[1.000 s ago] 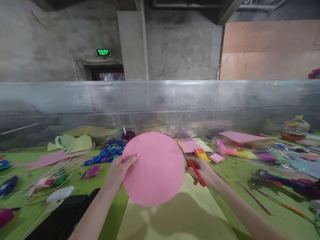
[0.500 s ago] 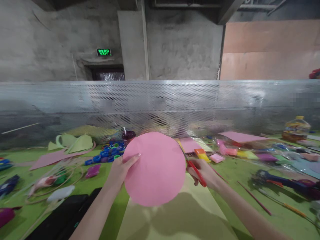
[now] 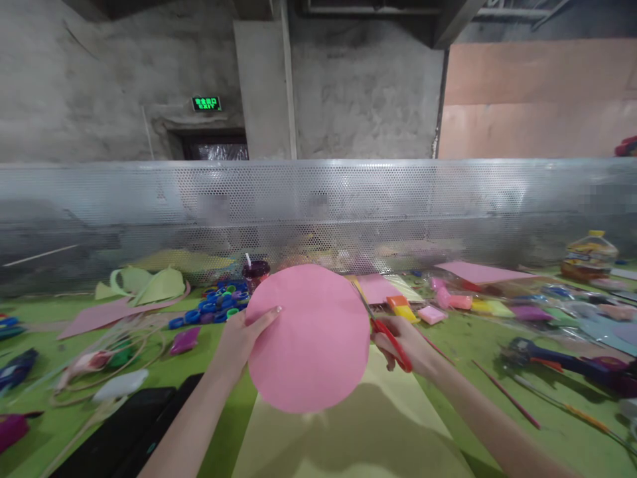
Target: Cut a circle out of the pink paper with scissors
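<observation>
A roughly round sheet of pink paper [image 3: 311, 338] is held up above the table by my left hand [image 3: 243, 338], its thumb on the front and the other fingers hidden behind. My right hand [image 3: 398, 338] is closed round the red handles of a pair of scissors [image 3: 393, 342]. Their blades point up and left along the right edge of the pink paper. Beneath lies a pale yellow sheet [image 3: 348, 438] on the green table, with shadows across it.
Blue bottle caps [image 3: 209, 309] and a dark cup with a straw [image 3: 256, 271] stand behind on the left. A black case [image 3: 129, 431] lies near my left forearm. Coloured clay packets [image 3: 403, 309], a glue gun [image 3: 562, 362] and a bottle [image 3: 590, 255] are on the right. A perforated metal screen [image 3: 318, 199] runs across the back.
The pink paper has dipped and tilted very slightly. The scissors have shifted a little at its right edge, their handles looking slightly wider apart. Both hands keep their hold.
</observation>
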### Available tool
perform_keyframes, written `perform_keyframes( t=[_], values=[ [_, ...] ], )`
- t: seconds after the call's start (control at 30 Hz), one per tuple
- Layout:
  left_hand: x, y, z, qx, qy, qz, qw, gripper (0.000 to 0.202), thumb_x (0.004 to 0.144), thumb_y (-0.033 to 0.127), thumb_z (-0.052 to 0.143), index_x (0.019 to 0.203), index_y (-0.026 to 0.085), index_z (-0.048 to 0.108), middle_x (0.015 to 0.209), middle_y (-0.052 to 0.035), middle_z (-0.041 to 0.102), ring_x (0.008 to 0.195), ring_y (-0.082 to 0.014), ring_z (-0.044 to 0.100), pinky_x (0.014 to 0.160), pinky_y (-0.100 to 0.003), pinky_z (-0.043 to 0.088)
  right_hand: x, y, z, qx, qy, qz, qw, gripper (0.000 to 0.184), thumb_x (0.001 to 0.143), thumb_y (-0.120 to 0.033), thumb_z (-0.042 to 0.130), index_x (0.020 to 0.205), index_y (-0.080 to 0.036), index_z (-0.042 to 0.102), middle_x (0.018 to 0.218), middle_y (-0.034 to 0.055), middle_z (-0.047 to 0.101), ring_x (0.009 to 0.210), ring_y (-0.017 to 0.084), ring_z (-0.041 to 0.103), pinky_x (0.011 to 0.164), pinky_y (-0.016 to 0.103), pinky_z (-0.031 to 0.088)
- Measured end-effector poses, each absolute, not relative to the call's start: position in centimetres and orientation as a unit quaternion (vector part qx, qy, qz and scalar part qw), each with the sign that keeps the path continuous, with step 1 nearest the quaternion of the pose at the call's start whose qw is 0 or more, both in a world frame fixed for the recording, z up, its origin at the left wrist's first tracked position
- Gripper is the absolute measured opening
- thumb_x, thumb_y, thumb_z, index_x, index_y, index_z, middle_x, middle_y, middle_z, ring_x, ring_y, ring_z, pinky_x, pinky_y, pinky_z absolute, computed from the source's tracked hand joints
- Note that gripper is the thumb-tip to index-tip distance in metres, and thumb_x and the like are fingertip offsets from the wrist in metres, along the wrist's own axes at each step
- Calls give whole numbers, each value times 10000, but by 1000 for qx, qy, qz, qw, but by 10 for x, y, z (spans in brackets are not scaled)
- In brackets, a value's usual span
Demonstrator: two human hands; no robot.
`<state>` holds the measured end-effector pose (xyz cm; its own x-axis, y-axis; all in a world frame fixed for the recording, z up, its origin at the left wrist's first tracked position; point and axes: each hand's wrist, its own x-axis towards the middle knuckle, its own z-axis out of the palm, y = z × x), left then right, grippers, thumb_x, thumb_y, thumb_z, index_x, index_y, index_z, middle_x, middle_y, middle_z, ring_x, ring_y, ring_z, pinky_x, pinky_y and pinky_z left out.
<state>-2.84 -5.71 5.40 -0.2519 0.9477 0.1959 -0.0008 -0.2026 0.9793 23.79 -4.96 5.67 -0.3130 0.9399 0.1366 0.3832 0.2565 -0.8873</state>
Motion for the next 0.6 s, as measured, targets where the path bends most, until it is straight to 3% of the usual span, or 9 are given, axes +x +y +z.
perform_keyframes(
  t=[0.33,0.6],
  values=[
    [-27,-59,54,461,490,616,410,348,587,360,712,828,114,661,705,-73,693,593,-196,636,560,-287,503,237,-52,58,-462,-715,385,357,72,659,-201,424,619,-161,467,364,-90,406,317,59,425,334,165,392],
    [-29,-57,53,452,486,620,418,334,588,338,720,835,122,659,747,-69,698,578,-178,633,558,-272,508,236,-50,57,-487,-712,364,351,86,661,-223,428,631,-158,474,392,-93,395,316,69,448,333,194,432]
  ],
)
